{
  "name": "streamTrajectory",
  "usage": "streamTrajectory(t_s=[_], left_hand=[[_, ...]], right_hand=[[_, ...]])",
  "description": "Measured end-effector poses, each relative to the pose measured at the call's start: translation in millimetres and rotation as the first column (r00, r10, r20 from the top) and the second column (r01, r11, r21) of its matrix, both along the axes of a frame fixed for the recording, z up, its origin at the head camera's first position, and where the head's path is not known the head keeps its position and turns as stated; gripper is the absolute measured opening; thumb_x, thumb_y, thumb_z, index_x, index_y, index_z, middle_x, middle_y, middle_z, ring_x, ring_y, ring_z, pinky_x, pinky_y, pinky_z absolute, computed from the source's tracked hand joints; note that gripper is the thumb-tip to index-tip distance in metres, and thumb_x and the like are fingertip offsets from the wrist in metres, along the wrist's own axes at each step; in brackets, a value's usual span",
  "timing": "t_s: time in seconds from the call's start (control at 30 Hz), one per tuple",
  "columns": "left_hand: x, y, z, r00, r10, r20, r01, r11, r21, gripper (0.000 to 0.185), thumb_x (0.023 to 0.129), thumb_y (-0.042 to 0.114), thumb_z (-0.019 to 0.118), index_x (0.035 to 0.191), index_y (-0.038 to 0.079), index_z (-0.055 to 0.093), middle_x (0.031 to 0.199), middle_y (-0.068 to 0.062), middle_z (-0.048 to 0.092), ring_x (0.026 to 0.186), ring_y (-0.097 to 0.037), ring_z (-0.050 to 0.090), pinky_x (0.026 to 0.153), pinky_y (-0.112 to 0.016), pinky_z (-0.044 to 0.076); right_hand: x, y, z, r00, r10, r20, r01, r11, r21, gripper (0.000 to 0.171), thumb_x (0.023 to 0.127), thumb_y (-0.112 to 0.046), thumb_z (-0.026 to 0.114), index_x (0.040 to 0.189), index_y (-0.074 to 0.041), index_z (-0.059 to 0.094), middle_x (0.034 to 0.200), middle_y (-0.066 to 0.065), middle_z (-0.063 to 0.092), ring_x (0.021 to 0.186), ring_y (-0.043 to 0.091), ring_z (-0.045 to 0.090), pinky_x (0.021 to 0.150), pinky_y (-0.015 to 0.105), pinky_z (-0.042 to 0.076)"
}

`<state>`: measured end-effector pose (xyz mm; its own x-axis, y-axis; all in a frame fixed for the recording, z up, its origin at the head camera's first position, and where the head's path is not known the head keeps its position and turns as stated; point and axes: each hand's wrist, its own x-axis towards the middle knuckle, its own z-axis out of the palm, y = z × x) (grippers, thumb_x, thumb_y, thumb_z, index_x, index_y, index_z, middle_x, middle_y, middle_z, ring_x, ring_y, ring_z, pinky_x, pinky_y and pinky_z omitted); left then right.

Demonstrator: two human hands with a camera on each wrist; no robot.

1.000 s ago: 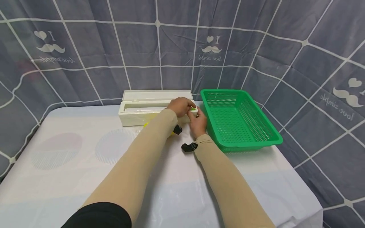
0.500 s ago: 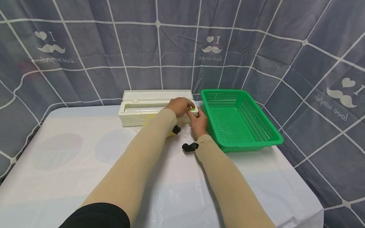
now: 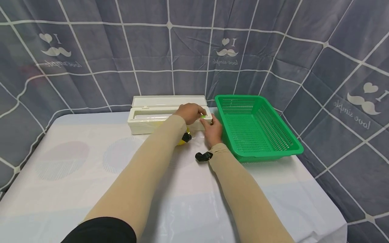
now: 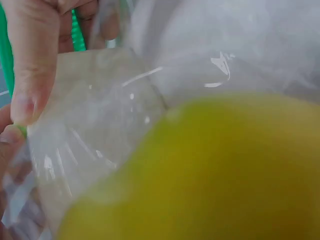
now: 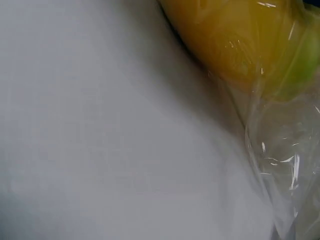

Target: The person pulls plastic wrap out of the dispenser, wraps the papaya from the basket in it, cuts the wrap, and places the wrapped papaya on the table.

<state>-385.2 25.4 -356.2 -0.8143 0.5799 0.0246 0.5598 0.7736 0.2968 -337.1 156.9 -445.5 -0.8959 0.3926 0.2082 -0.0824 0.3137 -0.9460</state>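
A: Item one, cling-film dispenser box (image 3: 158, 119), cream, lid open, at the table's (image 3: 76, 189) far edge. Contents?

B: A film roll, judging by the clear sheet (image 4: 95, 145) drawn out of it. Left hand (image 3: 189, 112) rests on the box's right end, fingers curled on the small green slider (image 3: 204, 116). Right hand (image 3: 212, 130) sits just in front of that same end, fingers closed on the film's edge as far as the head view shows.

A: Item two?

B: Yellow fruit (image 3: 183, 139), just in front of the box, under the left forearm, with film lying over it in both wrist views.

A: Progress?

B: Film looks pulled over the fruit; whether it has been cut cannot be told. Wrapping appears unfinished.

A: Item three?

B: Green mesh basket (image 3: 258, 126), right of the box, nothing in it.
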Motion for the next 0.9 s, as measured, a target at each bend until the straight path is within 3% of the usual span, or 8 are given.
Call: streamTrajectory(t_s=[0.4, 0.63, 0.9], left_hand=[[-0.1, -25, 5.2, 0.999, 0.045, 0.007, -0.045, 0.997, -0.059, 0.031, 0.108, 0.017, 0.059, 0.132, 0.03, 0.074, 0.14, 0.003, 0.07, 0.133, -0.025, 0.063, 0.115, -0.058, 0.042], [4.9, -57, 15.2, 0.993, 0.101, 0.058, -0.096, 0.992, -0.076, 0.034, 0.107, 0.011, 0.057, 0.13, 0.028, 0.076, 0.137, 0.002, 0.072, 0.133, -0.023, 0.062, 0.12, -0.061, 0.035], [11.3, -97, 18.9, 0.991, 0.126, 0.037, -0.121, 0.988, -0.098, 0.032, 0.106, 0.012, 0.06, 0.129, 0.027, 0.076, 0.135, 0.002, 0.073, 0.128, -0.023, 0.064, 0.116, -0.06, 0.037]], right_hand=[[-1.4, -3, 0.0, 1.0, 0.01, 0.016, -0.009, 0.999, -0.042, 0.052, 0.098, -0.02, 0.077, 0.145, -0.005, 0.062, 0.128, 0.022, 0.072, 0.108, 0.027, 0.069, 0.096, 0.042, 0.057], [-4.9, 0, -3.6, 1.0, 0.007, 0.011, -0.006, 0.998, -0.062, 0.049, 0.098, -0.022, 0.077, 0.142, -0.006, 0.064, 0.128, 0.019, 0.072, 0.109, 0.025, 0.068, 0.098, 0.041, 0.057], [-0.8, -5, 0.5, 1.0, 0.011, 0.028, -0.007, 0.989, -0.146, 0.056, 0.098, -0.02, 0.077, 0.15, -0.007, 0.058, 0.136, 0.019, 0.068, 0.118, 0.026, 0.067, 0.105, 0.042, 0.056]])
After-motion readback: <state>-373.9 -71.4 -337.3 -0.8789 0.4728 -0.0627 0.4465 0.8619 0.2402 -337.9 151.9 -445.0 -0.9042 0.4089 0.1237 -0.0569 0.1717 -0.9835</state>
